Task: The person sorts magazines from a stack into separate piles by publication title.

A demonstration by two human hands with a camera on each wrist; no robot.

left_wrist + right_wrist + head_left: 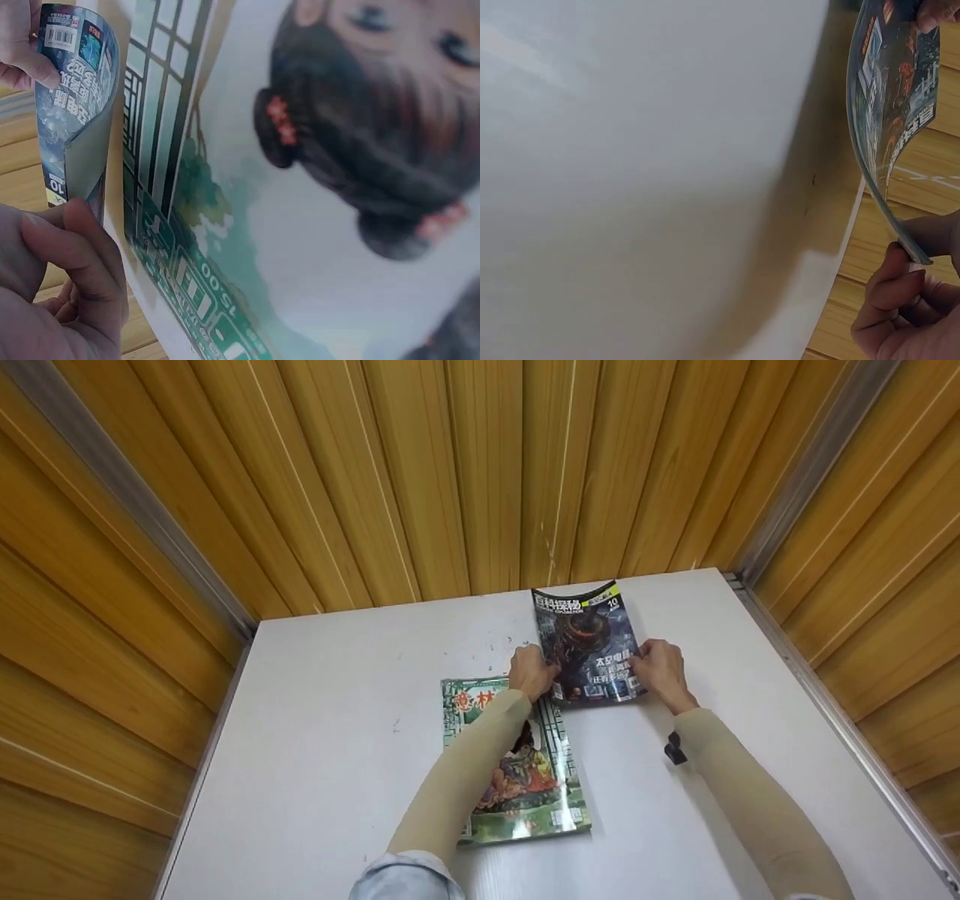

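Dark blue and black, a glossy magazine (pixel 589 634) shows in the head view near the back edge of the white counter (pixel 337 697), its cover bowed. The left hand (pixel 532 671) grips its left side and the right hand (pixel 661 671) grips its right side, both low down. A green magazine (pixel 521 821) lies flat on the counter, closer to the person, partly covered by the left sleeve (pixel 461 784). A small black object (pixel 675 748) sits at the right sleeve (pixel 757 802). Yellow wood-look panels (pixel 480 472) stand behind.

In the left wrist view, the left hand has its fingers bent and pinches an edge of the curved dark magazine; the green magazine's cover fills much of the rest.

In the right wrist view, the right hand pinches the dark magazine's edge between thumb and fingers, beside the bare, shadowed counter.
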